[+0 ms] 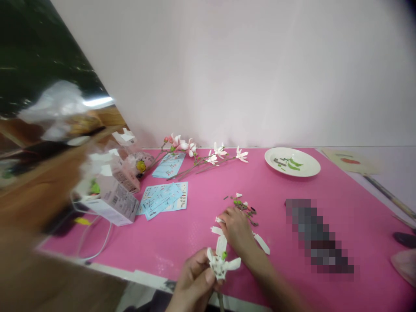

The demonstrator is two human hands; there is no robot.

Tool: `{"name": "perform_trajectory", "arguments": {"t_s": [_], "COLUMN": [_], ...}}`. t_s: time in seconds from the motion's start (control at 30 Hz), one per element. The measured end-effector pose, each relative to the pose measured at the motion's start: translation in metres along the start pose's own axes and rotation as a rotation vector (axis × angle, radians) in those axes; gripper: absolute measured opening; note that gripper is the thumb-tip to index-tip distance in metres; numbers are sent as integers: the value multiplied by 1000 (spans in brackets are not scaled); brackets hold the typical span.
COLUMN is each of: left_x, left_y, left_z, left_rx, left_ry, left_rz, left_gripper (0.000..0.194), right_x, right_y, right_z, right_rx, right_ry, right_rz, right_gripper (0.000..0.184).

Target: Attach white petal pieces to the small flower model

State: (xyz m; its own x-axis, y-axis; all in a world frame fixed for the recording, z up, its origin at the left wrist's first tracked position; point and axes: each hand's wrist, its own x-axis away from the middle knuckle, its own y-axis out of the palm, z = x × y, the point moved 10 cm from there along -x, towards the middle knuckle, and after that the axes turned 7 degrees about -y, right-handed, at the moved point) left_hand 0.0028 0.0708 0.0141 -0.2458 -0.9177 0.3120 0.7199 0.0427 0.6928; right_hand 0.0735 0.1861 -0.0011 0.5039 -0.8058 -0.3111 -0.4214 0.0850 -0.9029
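Note:
My left hand is closed around the base of a white building-block flower near the table's front edge. The flower has several white petals and a green piece in the middle; its brown stem points down. Just beyond it, my right hand reaches over the table with bent fingers, the fingertips on a small white petal piece. Another white petal piece lies close by. A longer white piece rests right of my right wrist. Small brown and green parts lie beyond the right hand.
Finished flower stems lie at the back beside blue instruction sheets. White boxes and a cable stand at the left. A white plate holds green pieces at the back right. A pixelated dark object lies right.

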Motion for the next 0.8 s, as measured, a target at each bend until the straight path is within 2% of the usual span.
{"name": "perform_trajectory", "arguments": {"t_s": [0.1,0.23,0.4,0.63,0.8], "left_x": [2,1,-2,-1,-3], "left_y": [5,0,-5,-7,-11], "left_z": [1,-3,-1,2,4], "left_rx": [-23,-53,-106,-40,-18], "left_ry": [-3,-21,49,20,4], "left_rz": [-23,-9,-36,44,96], "left_gripper": [30,34,40,36,35], "right_x": [0,1,3,8,27], "right_y": [-1,0,-4,-15,-28], "right_z": [0,0,5,21,21], "right_rx": [-23,-65,-148,-378,-586], "right_ry": [6,12,41,137,223], "right_rz": [10,24,58,161,171], "right_gripper": [15,15,19,23,26]}}
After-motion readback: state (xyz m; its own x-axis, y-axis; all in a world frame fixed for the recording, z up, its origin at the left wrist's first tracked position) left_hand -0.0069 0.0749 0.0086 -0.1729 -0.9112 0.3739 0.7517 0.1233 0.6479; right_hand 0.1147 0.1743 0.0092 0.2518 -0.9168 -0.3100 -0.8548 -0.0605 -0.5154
